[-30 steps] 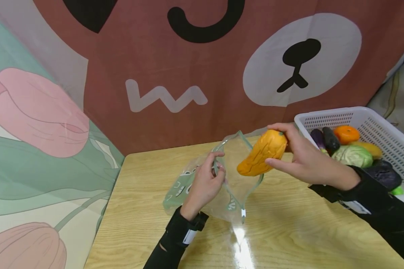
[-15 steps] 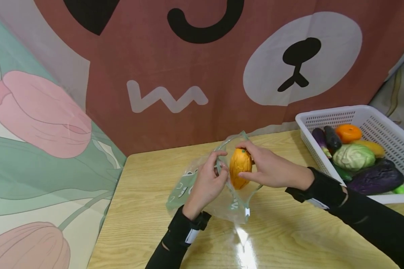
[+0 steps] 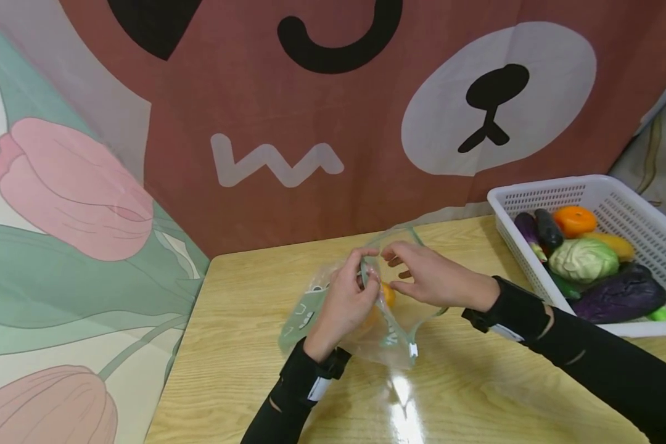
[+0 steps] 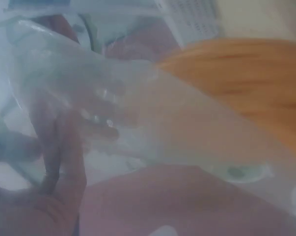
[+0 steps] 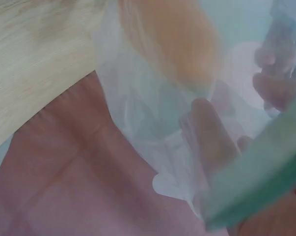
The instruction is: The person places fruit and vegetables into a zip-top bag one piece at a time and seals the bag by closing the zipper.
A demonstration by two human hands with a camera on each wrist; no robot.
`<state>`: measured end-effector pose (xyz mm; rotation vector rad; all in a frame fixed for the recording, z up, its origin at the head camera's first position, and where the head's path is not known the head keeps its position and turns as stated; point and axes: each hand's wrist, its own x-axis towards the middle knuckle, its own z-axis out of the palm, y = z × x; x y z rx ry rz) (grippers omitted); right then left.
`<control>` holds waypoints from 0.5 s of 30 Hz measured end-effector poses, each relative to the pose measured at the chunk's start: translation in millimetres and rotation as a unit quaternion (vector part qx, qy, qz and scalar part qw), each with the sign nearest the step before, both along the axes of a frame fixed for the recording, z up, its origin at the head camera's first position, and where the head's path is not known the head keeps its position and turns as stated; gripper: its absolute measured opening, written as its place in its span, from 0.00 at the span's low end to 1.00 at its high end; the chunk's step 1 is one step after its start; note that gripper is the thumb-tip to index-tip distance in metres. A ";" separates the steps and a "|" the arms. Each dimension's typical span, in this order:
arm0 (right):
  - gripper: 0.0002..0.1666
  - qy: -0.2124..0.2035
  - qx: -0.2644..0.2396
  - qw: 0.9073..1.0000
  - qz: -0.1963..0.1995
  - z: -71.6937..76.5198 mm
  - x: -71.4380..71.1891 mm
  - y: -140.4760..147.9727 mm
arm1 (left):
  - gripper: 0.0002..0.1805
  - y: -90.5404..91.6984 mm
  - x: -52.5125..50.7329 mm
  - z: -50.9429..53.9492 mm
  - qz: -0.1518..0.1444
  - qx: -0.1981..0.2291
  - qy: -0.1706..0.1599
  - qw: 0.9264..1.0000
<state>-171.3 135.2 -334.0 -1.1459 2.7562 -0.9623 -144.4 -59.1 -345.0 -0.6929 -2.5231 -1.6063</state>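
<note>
A clear zip bag with a green print (image 3: pixel 305 314) stands on the table, its mouth spread toward the right. My left hand (image 3: pixel 346 299) pinches the near-left edge of that mouth. Inside the bag is the orange, wrinkled vegetable (image 3: pixel 388 295), mostly behind plastic and my left hand; in the right wrist view the vegetable (image 5: pixel 174 44) shows blurred through the film. My right hand (image 3: pixel 435 274) is at the mouth with fingers loosely bent and holding nothing, just right of the vegetable. In the left wrist view the vegetable (image 4: pixel 246 83) is a blurred orange shape.
At the right stands a white perforated basket (image 3: pixel 513 237) holding a cabbage (image 3: pixel 583 260), a dark purple eggplant (image 3: pixel 621 293), an orange fruit (image 3: pixel 574 221) and other produce. A printed cloth (image 3: pixel 311 209) hangs behind the wooden table (image 3: pixel 227 333).
My right hand has moved left from beside the bag to its mouth and let go of the orange vegetable, which has dropped down into the bag. My left hand keeps its pinch.
</note>
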 end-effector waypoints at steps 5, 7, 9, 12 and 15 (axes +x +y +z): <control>0.27 0.012 -0.008 1.000 -0.001 -1.2 1.0 2.2 | 0.18 0.3 -0.7 -0.7 0.016 -0.009 0.011 1.000; 0.27 0.016 -0.009 1.000 -0.002 -0.5 1.8 3.6 | 0.17 0.3 -1.4 -0.9 0.020 -0.009 0.016 1.000; 0.27 0.017 -0.011 1.000 -0.006 0.9 3.0 5.2 | 0.17 0.1 -1.9 -1.0 0.023 -0.008 0.017 1.000; 0.27 0.023 -0.009 1.000 -0.016 3.9 4.6 9.5 | 0.18 0.1 -2.6 -1.1 0.024 -0.008 0.017 1.000; 0.26 0.029 -0.010 0.999 -0.030 7.7 5.4 15.3 | 0.18 0.1 -2.7 -1.3 0.026 -0.008 0.015 1.000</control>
